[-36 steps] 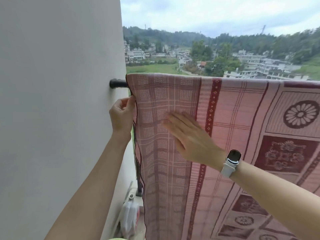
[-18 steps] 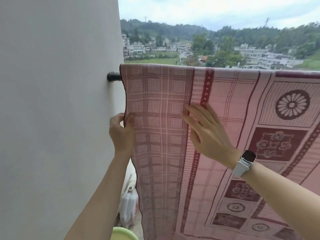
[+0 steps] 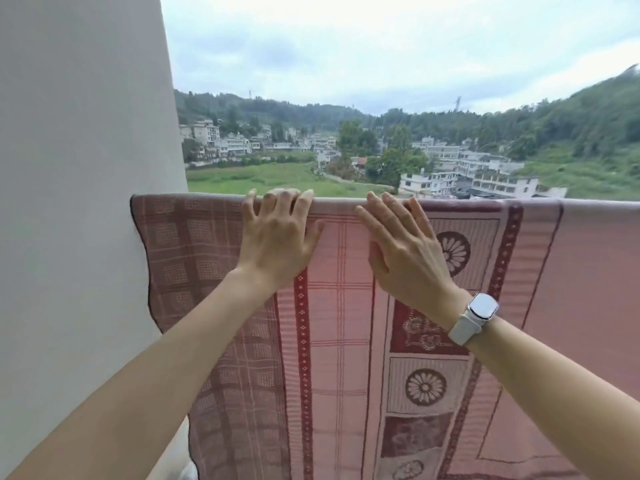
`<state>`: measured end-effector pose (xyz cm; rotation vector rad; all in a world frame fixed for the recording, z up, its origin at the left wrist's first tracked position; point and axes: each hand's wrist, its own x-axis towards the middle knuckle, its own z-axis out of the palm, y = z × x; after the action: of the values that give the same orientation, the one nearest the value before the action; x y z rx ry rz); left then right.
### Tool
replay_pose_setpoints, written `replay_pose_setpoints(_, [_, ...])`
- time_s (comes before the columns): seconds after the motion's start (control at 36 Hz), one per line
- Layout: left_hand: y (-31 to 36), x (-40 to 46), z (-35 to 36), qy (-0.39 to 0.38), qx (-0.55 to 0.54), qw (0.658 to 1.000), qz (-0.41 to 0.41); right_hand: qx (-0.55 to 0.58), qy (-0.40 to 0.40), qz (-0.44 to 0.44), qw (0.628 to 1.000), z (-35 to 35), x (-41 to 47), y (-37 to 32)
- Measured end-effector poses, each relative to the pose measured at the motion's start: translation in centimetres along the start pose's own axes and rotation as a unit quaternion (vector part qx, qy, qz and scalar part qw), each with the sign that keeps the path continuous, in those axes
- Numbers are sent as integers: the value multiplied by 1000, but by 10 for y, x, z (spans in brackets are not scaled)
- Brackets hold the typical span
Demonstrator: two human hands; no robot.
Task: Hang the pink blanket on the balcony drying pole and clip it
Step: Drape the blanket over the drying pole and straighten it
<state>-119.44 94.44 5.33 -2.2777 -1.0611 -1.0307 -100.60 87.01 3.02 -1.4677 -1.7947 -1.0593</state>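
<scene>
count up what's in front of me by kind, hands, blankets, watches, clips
hands: 2, left hand and right hand, both flat on the blanket's top edge
pink blanket: 1
white watch: 1
clips: 0 in view
total: 4

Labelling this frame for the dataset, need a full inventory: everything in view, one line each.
pink blanket: 1, pink with dark red checks and flower motifs, draped over the pole, spanning from near the wall to the right edge
drying pole: hidden under the blanket's top fold, not visible itself
clips: none visible
wall: 1, pale grey, left side
buildings: many, white, beyond the balcony
field: 1, green, behind the blanket's top edge
hills: wooded, green, on the horizon
sky: overcast, top
watch: 1, white strap, on the right wrist
left hand: fingers spread, resting on the blanket's top edge
right hand: fingers straight, flat on the blanket by the top edge
</scene>
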Motion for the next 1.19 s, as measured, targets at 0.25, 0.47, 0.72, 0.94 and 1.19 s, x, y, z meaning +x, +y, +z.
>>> replay_pose_setpoints(0.25, [127, 42, 22, 7, -48, 996, 78, -44, -36, 80, 995, -54, -48, 146])
replay_pose_setpoints(0.47, [220, 68, 54, 29, -49, 995, 81, -46, -2, 25, 999, -58, -74, 201])
replay_pose_setpoints(0.72, [252, 87, 64, 55, 5, 997, 61, -81, 5, 123, 989, -73, -75, 243])
replay_pose_setpoints(0.94, [238, 108, 45, -73, -44, 992, 96, -64, -2, 88, 994, -78, -57, 257])
replay_pose_setpoints(1.19, [230, 122, 45, -171, -46, 984, 33, 9, -194, 133, 972, -91, -35, 274])
